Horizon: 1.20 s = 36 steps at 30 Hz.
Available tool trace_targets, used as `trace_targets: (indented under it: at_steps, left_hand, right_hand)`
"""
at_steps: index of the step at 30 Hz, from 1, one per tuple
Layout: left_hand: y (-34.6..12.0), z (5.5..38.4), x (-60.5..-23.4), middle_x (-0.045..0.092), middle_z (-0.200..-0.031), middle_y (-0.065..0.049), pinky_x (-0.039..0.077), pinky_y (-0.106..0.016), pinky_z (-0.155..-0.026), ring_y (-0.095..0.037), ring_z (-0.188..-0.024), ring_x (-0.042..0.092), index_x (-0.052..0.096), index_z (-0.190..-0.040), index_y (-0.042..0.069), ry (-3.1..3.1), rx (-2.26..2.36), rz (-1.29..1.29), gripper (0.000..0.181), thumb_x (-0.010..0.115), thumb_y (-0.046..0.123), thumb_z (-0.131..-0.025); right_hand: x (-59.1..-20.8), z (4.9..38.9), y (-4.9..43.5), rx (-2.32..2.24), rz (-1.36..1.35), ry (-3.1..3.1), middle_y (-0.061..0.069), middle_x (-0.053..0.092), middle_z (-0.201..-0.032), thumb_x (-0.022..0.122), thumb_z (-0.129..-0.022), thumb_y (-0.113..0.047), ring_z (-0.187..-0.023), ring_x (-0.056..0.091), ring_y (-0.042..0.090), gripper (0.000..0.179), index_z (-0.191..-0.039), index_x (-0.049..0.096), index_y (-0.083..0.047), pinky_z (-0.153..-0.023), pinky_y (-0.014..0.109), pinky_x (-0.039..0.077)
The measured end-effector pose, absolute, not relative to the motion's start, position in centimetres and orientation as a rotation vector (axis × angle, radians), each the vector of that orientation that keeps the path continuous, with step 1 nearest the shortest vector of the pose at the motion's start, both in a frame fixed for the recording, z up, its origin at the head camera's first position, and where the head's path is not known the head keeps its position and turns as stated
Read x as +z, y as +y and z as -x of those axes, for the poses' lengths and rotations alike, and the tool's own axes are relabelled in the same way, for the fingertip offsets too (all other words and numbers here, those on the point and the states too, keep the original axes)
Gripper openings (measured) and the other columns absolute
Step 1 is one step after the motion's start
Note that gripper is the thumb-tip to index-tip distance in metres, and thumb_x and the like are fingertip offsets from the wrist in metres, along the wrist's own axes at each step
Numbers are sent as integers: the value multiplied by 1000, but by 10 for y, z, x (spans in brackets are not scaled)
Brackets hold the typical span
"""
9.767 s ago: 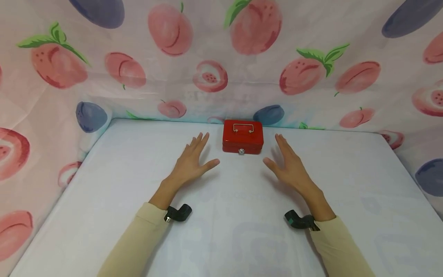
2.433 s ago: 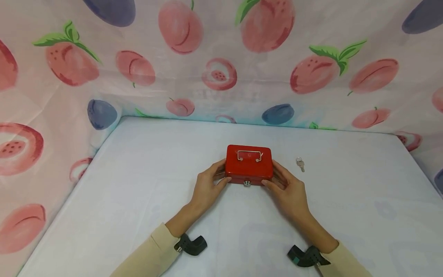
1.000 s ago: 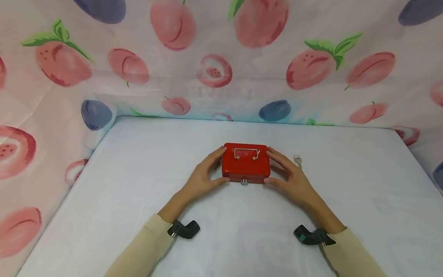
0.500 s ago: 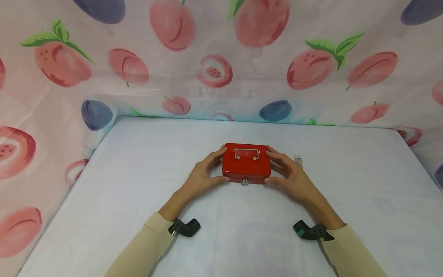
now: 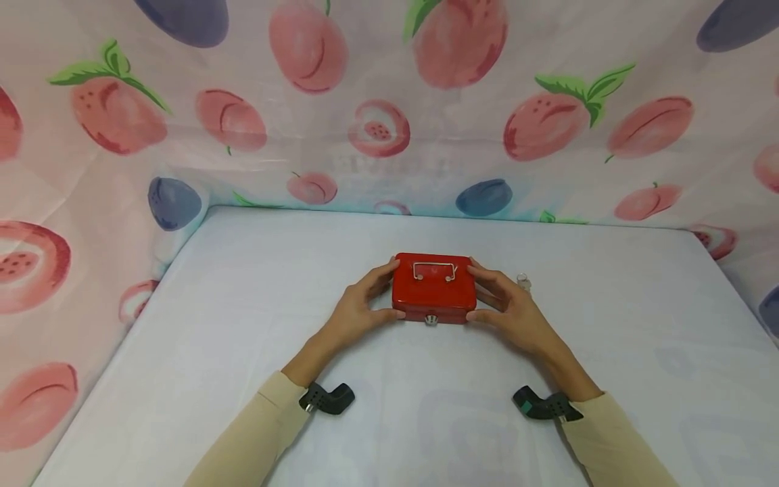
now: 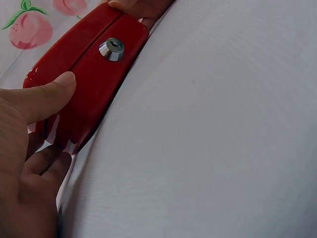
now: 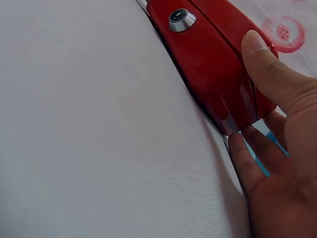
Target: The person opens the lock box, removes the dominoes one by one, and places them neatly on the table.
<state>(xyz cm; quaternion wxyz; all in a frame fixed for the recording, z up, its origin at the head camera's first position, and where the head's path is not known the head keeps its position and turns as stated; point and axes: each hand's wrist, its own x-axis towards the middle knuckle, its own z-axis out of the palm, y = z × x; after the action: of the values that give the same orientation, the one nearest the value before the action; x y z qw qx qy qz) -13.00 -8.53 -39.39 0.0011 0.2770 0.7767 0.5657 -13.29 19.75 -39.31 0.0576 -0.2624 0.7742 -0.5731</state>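
Observation:
A red metal cash box [image 5: 434,295] with a folding wire handle on its lid sits on the white table, lid down. From its left end my left hand [image 5: 356,312] grips it, thumb on the front face and fingers along the side. My right hand [image 5: 516,314] holds the opposite end in the same way. In the left wrist view the chrome lock [image 6: 113,49] on the front shows its keyhole with no key in it. Beyond the right hand lies a small key on a ring [image 5: 524,281], partly covered by that hand.
White cloth covers the table [image 5: 292,270]. A fruit-print curtain [image 5: 438,135] hangs along the back and left edges. Each wrist wears a black camera mount, such as the left wrist's mount [image 5: 331,399].
Ten seconds ago the box stood farther back, with both hands apart from it. It has come nearer, and the key has appeared at right. Over the last second hands and box barely move.

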Motion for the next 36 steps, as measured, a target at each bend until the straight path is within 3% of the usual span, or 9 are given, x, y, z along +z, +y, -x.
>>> trace_targets:
  at_steps: [9, 17, 26, 36]
  left_hand:
    - [-84, 129, -395, 36, -136, -16, 38, -43, -92, -26, -121, 40, 34, -135, 1, 2344, 1852, -835, 72, 70, -4, -73]
    - [-85, 125, -394, 39, -135, -16, 39, -43, -92, -25, -120, 41, 34, -136, 2, 2352, 1850, -807, 73, 70, -2, -73]
    - [-86, 122, -396, 42, -133, -14, 40, -41, -91, -24, -116, 46, 36, -136, 4, 2414, 1820, -813, 74, 73, 5, -71]
    - [-86, 123, -401, 47, -129, -15, 42, -40, -90, -24, -110, 51, 38, -134, 2, 2467, 1824, -854, 74, 73, 6, -69]
  right_hand:
    - [-418, 144, 207, -1759, 814, 2337, -3, 24, -144, 67, -76, -4, -128, 28, 19, 69, -136, 36, -16, -93, 33, 37]
    - [-395, 129, 197, -1730, 834, 2364, 10, 24, -144, 64, -79, 1, -128, 27, 25, 65, -136, 33, -3, -94, 44, 33]
    - [-391, 123, 196, -1681, 830, 2424, 14, 26, -142, 62, -80, -1, -126, 30, 28, 63, -136, 32, -1, -94, 46, 34]
    - [-412, 133, 205, -1713, 830, 2426, 2, 30, -142, 63, -80, -3, -125, 33, 22, 64, -137, 35, -14, -93, 37, 37]
